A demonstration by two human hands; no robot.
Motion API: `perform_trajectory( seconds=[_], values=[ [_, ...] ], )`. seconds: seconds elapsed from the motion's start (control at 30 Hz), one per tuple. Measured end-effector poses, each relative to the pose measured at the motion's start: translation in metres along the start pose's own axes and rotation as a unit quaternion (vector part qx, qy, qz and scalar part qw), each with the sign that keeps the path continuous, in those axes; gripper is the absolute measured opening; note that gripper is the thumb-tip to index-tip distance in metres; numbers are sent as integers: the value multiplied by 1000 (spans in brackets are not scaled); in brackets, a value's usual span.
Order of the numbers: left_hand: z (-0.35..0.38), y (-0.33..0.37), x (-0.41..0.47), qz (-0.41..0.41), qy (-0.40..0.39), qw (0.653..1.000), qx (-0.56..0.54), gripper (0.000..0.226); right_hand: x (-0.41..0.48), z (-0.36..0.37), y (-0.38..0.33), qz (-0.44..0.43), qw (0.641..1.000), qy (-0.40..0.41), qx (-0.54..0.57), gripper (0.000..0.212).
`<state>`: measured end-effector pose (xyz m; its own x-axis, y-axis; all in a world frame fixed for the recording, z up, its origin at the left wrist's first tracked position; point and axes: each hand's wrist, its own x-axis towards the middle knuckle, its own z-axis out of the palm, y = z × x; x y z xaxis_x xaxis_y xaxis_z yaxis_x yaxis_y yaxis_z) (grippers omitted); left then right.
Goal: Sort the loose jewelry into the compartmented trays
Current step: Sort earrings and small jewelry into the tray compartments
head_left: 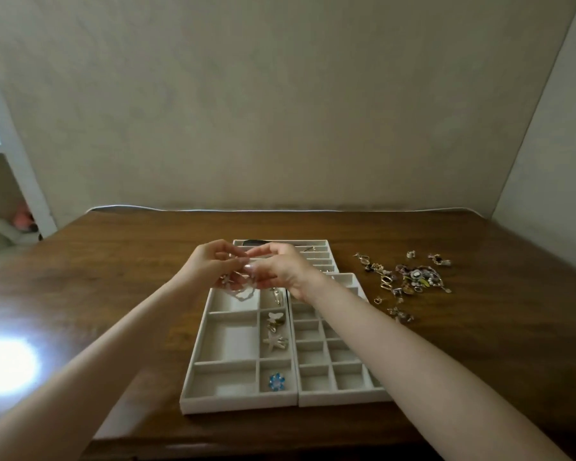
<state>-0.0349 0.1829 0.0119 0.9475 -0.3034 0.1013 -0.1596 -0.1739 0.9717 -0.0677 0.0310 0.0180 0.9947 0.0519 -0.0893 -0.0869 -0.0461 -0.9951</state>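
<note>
Bare forearms reach across the table (113, 277) as the left hand (210, 264) pinches 1 end of a pale looped piece (243, 292) and the right hand (280, 271) pinches the other. They seem to be straightening it above the left tray (193, 371)'s far compartment. Unsorted loose jewelry (413, 277) waits farther right.

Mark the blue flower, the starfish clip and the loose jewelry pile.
blue flower (276, 381): head view, centre of its petals.
starfish clip (275, 340): head view, middle of the star.
loose jewelry pile (416, 278): head view, dense middle of the heap.
</note>
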Motion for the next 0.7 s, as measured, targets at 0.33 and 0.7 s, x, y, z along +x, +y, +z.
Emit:
perform_trajectory(
  seconds=[0.33,0.7],
  values=[
    [-13,-20,12,64,109,936,329,12,14,-4,15,-94,934,111,-325,12],
    [86,0,11,147,29,958,243,13,-31,-112,26,-118,915,228,-312,10]
  ],
)
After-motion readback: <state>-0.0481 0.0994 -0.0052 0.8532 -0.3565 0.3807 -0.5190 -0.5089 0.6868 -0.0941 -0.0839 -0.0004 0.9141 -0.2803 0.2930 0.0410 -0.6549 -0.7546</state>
